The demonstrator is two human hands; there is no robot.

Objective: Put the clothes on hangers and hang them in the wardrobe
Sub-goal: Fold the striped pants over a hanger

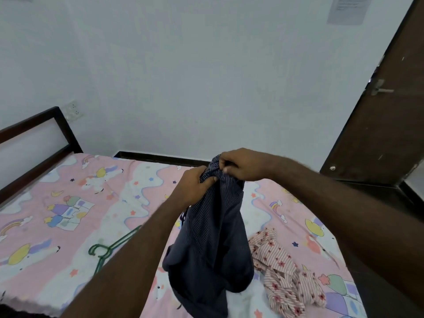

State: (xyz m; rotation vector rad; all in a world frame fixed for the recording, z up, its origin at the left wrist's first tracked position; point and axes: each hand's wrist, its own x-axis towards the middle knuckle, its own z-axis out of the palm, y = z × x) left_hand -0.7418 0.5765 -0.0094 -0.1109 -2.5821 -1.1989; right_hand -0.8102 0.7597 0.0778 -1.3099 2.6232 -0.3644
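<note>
You had both hands up over the bed point(75, 203), bunched together on the top of a dark blue pinstriped garment point(213, 244). Your left hand point(195, 187) was closed on the fabric from the left side, thumb pressed across the gathered cloth. Your right hand point(241, 165) pinched the same bunch from the right, fingers curled tight around the topmost fold, just beside the left hand and nearly touching it. The garment hung straight down from that grip, its lower end sagging onto the pink cartoon-print sheet near the bed's front edge. Could not tell what kind of garment it was.

A green hanger point(110, 246) lay flat on the sheet to the left, partly hidden behind your left forearm, hook end toward you. It was not in either hand and not in the garment.

A red-and-white striped floral garment point(282, 269) lay crumpled on the sheet to the right of the hanging one, close beside its lower part.

A dark brown door point(376, 115) stood at the right against the pale wall point(206, 76). The bed's dark headboard frame point(39, 138) was at far left.
</note>
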